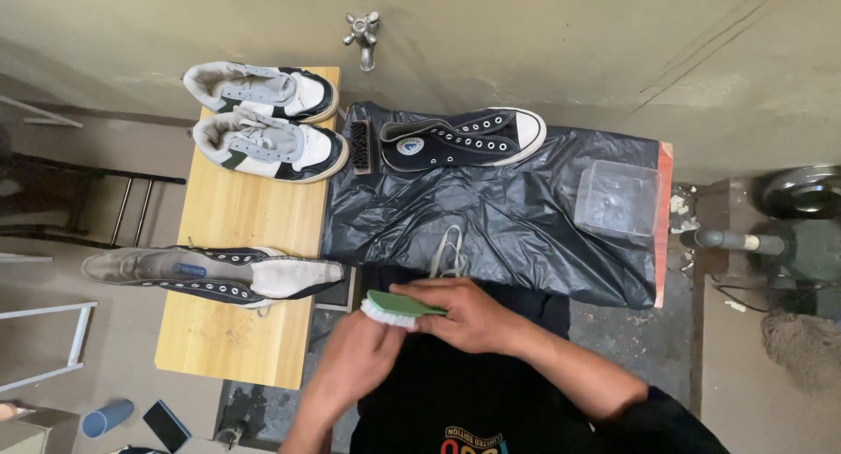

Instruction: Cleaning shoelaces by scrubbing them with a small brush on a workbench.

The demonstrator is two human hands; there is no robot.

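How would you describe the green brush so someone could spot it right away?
Look below the black plastic sheet, at the near edge where the two hands meet. The green brush sits between the left hand and right hand. Unlike the dark brush by the shoes, it has white bristles.

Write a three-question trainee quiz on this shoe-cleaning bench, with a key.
1. True or false: the green-backed scrub brush with white bristles is gripped in the right hand, with the left hand against its bristles.
2. Which item stands on the black plastic sheet at its right end?
A. the clear plastic tub
B. the pair of white and grey sneakers
C. a metal bucket
3. Fill in: the black high-top canvas shoe with white toe cap lies on its ____, beside the dark wooden-backed brush.

Key: 1 true; 2 A; 3 side.
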